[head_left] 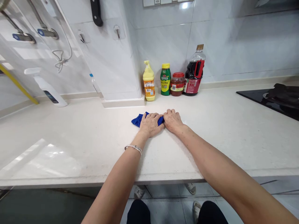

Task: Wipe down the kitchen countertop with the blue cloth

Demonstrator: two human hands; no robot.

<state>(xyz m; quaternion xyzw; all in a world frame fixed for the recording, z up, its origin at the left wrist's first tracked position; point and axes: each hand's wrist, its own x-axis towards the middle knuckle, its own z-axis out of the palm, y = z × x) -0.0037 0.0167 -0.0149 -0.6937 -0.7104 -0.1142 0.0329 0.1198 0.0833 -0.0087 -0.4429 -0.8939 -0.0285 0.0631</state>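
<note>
A crumpled blue cloth [137, 120] lies on the pale countertop, largely covered by my hands. My left hand [150, 124], with a silver bangle on the wrist, is wrapped over the cloth from above. Blue fabric shows between its thumb and forefinger and out past its left side. Pressed against the cloth's right end is my right hand [172, 120], its fingers curled in and closed on the edge. The two hands nearly touch; the fingertips of the right one are partly hidden.
Behind the hands stand a yellow pump bottle [149, 81], a green bottle [165, 79], a red-lidded jar [177, 84] and a large dark sauce bottle [193, 73]. A white spray bottle [48, 88] leans at left. A black cooktop [277, 99] sits at right. A knife handle [96, 12] hangs above.
</note>
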